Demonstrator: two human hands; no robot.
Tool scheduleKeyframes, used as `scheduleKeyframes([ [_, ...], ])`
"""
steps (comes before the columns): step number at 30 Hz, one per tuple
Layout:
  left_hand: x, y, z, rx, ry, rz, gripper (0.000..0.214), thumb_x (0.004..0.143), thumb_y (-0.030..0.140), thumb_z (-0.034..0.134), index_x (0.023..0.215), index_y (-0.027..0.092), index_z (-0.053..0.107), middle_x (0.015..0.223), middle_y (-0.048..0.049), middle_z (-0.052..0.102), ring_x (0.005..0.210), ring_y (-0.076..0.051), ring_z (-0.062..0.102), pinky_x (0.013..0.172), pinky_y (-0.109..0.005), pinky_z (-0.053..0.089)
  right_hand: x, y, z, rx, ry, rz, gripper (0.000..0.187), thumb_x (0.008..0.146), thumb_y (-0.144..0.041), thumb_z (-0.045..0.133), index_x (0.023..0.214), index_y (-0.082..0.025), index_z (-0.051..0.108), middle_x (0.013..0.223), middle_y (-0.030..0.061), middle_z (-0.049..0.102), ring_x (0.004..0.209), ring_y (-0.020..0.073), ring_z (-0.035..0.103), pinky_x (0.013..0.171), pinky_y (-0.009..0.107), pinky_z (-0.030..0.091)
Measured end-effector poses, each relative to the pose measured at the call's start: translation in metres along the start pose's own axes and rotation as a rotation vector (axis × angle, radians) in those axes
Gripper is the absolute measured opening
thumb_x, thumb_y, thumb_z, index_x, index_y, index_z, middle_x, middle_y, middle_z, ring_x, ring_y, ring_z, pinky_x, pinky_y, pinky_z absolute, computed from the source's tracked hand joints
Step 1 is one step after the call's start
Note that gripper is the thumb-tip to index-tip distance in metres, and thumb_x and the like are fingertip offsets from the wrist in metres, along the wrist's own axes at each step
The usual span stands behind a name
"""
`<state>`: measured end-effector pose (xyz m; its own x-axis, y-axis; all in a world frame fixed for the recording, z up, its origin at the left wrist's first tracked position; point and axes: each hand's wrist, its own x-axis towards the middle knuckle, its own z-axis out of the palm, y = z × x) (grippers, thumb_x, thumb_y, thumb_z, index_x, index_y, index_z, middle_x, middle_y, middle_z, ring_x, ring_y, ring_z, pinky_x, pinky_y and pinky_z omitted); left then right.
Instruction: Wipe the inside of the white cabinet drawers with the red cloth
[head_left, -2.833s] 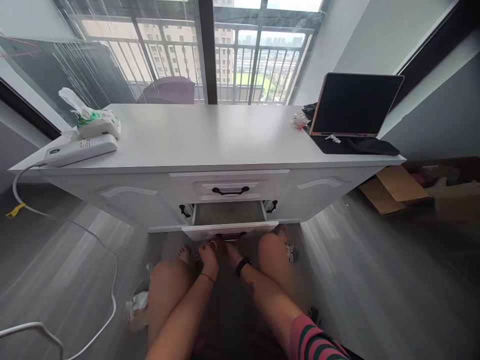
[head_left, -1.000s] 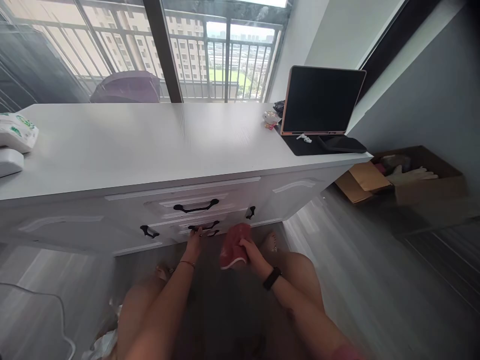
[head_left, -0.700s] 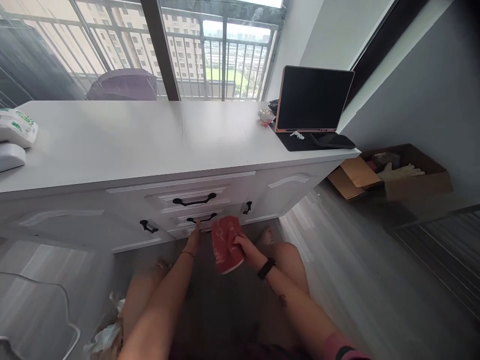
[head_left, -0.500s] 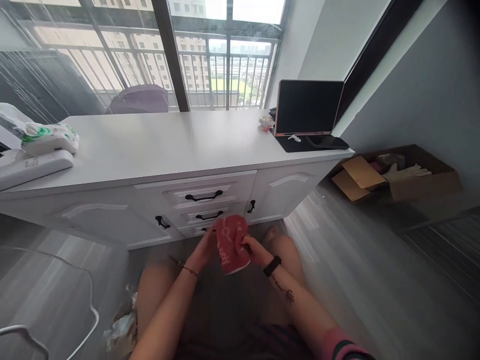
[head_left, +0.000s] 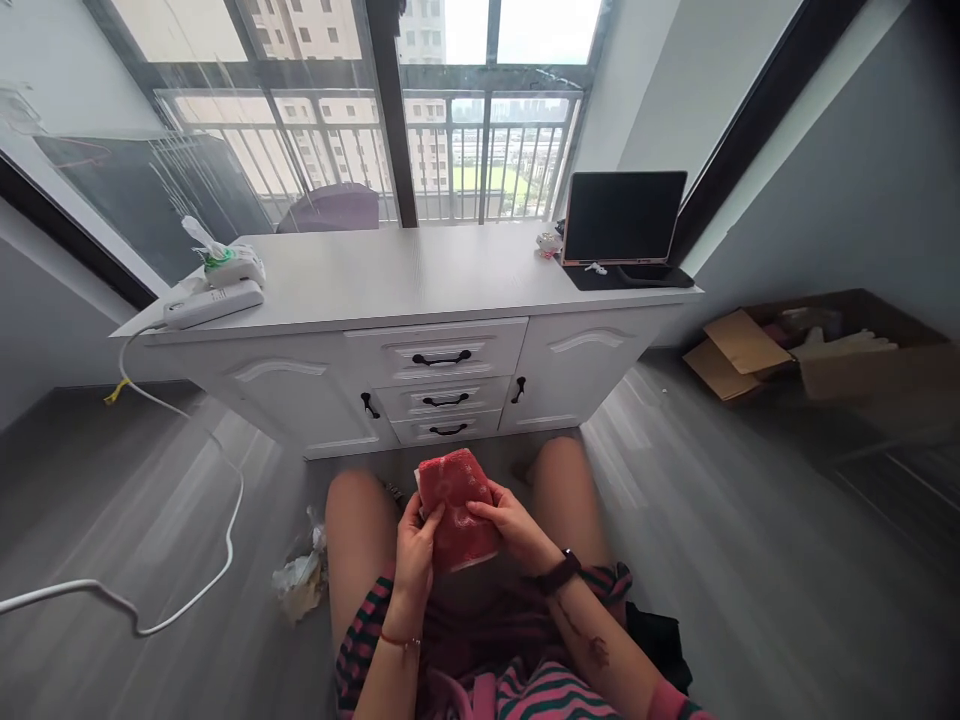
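Note:
I sit on the floor facing a white cabinet [head_left: 315,390] with three closed drawers [head_left: 439,390]. Between my knees I hold a flat red cloth pouch [head_left: 456,505]. My left hand [head_left: 415,548] grips its left edge and my right hand [head_left: 512,528] grips its right side, fingers curled on the fabric. A black watch is on my right wrist and a thin bracelet on my left.
On the cabinet top stand a tablet [head_left: 624,217] on a black mat at the right, and a tissue pack [head_left: 229,262] with a white power strip [head_left: 214,302] at the left. Its cable [head_left: 187,590] trails over the floor. Crumpled wrapping [head_left: 300,580] lies by my left knee. Cardboard boxes [head_left: 810,345] sit at the right.
The lowest drawer, open earlier, is now shut. A red pouch appeared in my right hand; my left hand left the drawer and joined it. I have leaned back from the cabinet.

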<state>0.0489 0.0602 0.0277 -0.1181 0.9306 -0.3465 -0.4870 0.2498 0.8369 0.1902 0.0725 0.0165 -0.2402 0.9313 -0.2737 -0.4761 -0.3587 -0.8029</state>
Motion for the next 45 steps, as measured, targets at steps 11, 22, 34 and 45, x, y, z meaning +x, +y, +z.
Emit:
scheduleKeyframes([
  [11, -0.011, -0.004, 0.003, -0.006, -0.009, 0.061, 0.040, 0.065, 0.032, 0.081, 0.101, 0.021, 0.066, 0.102, -0.0022, 0.071, 0.093, -0.015, 0.064, 0.081, -0.021, 0.050, -0.029, -0.011, -0.010, -0.013, 0.003, -0.023, 0.041, 0.065, -0.034, 0.080, 0.101, -0.020, 0.069, 0.095, 0.0024, 0.071, 0.077, 0.0157, 0.063, 0.073, 0.027, 0.047],
  [22, -0.025, 0.009, 0.013, -0.017, 0.073, 0.146, 0.067, 0.071, 0.033, 0.076, 0.130, 0.032, 0.045, 0.113, -0.0038, 0.067, 0.102, -0.020, 0.064, 0.081, -0.026, 0.052, -0.031, 0.002, -0.016, -0.094, 0.030, -0.092, 0.033, 0.066, -0.037, 0.079, 0.093, -0.021, 0.072, 0.087, 0.0009, 0.070, 0.077, 0.0161, 0.060, 0.076, 0.028, 0.045],
  [34, -0.018, 0.014, 0.004, 0.171, 0.046, 0.337, 0.026, 0.075, 0.039, 0.071, 0.093, 0.023, 0.062, 0.095, 0.0004, 0.063, 0.089, -0.014, 0.057, 0.081, -0.019, 0.044, -0.030, 0.002, -0.021, -0.352, -0.016, -0.147, 0.024, 0.070, -0.038, 0.074, 0.085, -0.020, 0.072, 0.078, -0.0008, 0.064, 0.074, 0.0158, 0.055, 0.069, 0.026, 0.042],
  [45, -0.025, 0.017, 0.011, 0.291, -0.010, 0.421, 0.021, 0.081, 0.038, 0.066, 0.095, 0.023, 0.063, 0.094, -0.0008, 0.062, 0.088, -0.015, 0.057, 0.082, -0.019, 0.044, -0.028, 0.005, -0.012, -0.367, 0.015, -0.190, 0.028, 0.076, -0.040, 0.070, 0.095, -0.020, 0.070, 0.082, -0.0007, 0.063, 0.075, 0.0148, 0.051, 0.069, 0.024, 0.042],
])
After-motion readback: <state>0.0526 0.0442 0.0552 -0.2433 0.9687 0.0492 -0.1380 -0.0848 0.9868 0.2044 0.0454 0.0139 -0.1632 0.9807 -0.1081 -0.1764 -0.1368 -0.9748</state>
